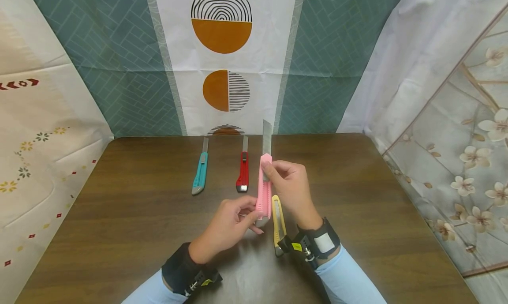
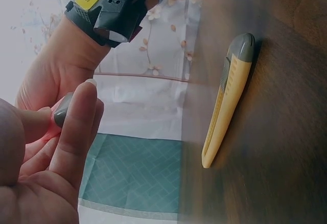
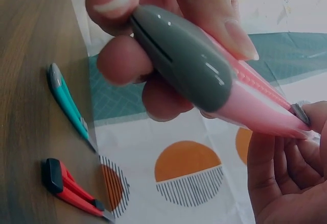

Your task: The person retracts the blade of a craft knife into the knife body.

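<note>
The left hand gripped the rounded grey cap at the pink cutter's 6 o'clock end; the right hand pinched it nearer 12 o'clock, the flat metal blade jutting past; a slim yellow cutter lay at its 5 o'clock on the wood-grained table; a red cutter lay at 10, a teal cutter past it; patterned cloth hung beyond, at 12.
</note>
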A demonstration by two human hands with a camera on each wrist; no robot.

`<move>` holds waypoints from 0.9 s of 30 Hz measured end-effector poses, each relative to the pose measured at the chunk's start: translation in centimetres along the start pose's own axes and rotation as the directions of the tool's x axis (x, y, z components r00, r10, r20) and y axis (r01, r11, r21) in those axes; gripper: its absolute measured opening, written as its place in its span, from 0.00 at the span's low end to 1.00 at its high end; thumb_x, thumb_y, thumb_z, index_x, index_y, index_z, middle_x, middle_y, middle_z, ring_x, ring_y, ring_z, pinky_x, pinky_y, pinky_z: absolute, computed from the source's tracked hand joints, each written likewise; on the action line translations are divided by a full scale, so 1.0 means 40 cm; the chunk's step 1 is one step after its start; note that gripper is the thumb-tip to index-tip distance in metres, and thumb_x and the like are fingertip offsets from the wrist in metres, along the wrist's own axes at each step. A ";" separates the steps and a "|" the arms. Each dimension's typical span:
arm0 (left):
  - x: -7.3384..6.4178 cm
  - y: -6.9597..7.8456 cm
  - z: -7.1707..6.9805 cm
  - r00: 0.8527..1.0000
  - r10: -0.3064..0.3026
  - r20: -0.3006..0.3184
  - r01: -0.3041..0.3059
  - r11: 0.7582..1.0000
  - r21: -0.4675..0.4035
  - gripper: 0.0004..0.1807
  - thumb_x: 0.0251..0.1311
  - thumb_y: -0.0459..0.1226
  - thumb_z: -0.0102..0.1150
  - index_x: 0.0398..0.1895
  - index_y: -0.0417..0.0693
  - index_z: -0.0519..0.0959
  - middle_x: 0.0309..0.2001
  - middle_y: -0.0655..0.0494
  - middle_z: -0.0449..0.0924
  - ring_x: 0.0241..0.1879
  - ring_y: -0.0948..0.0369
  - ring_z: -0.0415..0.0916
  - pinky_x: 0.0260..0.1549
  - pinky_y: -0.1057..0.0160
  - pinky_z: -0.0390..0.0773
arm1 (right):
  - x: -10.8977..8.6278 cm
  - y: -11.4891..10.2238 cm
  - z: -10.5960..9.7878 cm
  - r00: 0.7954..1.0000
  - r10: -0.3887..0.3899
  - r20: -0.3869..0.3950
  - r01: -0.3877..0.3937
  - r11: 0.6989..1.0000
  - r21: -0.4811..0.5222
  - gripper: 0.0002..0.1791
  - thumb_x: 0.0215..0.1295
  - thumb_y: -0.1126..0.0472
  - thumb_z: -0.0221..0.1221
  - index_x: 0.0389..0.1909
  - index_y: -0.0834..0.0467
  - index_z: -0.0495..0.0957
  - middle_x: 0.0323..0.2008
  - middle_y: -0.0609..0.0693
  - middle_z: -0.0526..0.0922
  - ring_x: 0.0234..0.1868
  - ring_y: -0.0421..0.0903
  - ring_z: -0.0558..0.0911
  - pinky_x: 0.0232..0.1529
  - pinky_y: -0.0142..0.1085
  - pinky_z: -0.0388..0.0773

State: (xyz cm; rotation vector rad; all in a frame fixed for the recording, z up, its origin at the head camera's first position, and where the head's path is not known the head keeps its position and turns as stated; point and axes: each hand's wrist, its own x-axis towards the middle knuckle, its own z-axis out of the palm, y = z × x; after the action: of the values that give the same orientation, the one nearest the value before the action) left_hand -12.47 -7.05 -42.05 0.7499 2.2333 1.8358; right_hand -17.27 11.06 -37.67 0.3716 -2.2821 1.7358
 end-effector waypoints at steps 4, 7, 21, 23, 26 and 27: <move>-0.001 0.004 -0.002 1.000 -0.011 -0.001 0.011 1.000 0.001 0.18 0.66 0.31 0.65 0.57 0.37 0.80 0.47 0.43 0.88 0.32 0.65 0.89 0.36 0.65 0.89 | -0.001 0.000 0.001 1.000 0.009 0.003 -0.009 1.000 0.000 0.14 0.68 0.50 0.67 0.40 0.57 0.90 0.30 0.51 0.88 0.31 0.49 0.82 0.24 0.31 0.78; -0.002 0.006 -0.002 1.000 -0.016 -0.002 0.016 1.000 0.003 0.18 0.65 0.31 0.66 0.58 0.38 0.80 0.48 0.43 0.88 0.32 0.65 0.89 0.37 0.65 0.89 | -0.001 -0.002 0.001 1.000 0.005 0.003 -0.005 1.000 0.003 0.13 0.68 0.50 0.67 0.40 0.57 0.90 0.30 0.52 0.89 0.31 0.48 0.82 0.24 0.31 0.78; 0.000 -0.003 -0.006 1.000 0.018 -0.015 -0.018 1.000 -0.007 0.18 0.66 0.31 0.65 0.58 0.38 0.79 0.47 0.42 0.88 0.31 0.58 0.90 0.36 0.63 0.89 | 0.002 0.007 0.002 0.999 -0.005 0.034 0.003 0.999 0.042 0.13 0.69 0.51 0.67 0.42 0.56 0.89 0.32 0.52 0.89 0.31 0.48 0.83 0.25 0.38 0.82; -0.001 -0.003 -0.005 1.000 0.016 -0.016 -0.016 1.000 -0.008 0.18 0.66 0.31 0.65 0.58 0.38 0.79 0.47 0.42 0.88 0.31 0.58 0.90 0.35 0.63 0.89 | 0.004 0.010 0.001 0.999 0.018 0.031 -0.019 0.999 0.029 0.14 0.69 0.50 0.66 0.42 0.57 0.89 0.32 0.52 0.89 0.33 0.49 0.83 0.26 0.36 0.81; -0.001 -0.004 -0.004 1.000 0.009 -0.023 -0.009 1.000 0.000 0.18 0.66 0.31 0.65 0.58 0.37 0.79 0.47 0.42 0.88 0.30 0.62 0.89 0.35 0.64 0.89 | 0.005 0.007 -0.001 0.997 0.076 0.032 -0.076 0.997 -0.007 0.16 0.69 0.46 0.66 0.39 0.56 0.90 0.30 0.52 0.87 0.34 0.51 0.82 0.27 0.34 0.79; -0.001 -0.004 -0.004 1.000 0.005 -0.025 -0.005 1.000 0.004 0.18 0.66 0.31 0.65 0.58 0.37 0.79 0.46 0.42 0.88 0.30 0.63 0.89 0.36 0.64 0.89 | 0.006 0.006 -0.002 0.995 0.093 0.034 -0.092 0.996 -0.021 0.17 0.68 0.45 0.66 0.37 0.55 0.90 0.28 0.51 0.86 0.34 0.53 0.81 0.27 0.33 0.78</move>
State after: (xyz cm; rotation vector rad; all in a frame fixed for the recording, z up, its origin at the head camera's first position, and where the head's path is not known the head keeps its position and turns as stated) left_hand -12.56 -7.22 -42.17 0.7384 2.2529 1.8542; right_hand -17.56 11.17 -37.77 0.2987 -2.3745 1.7618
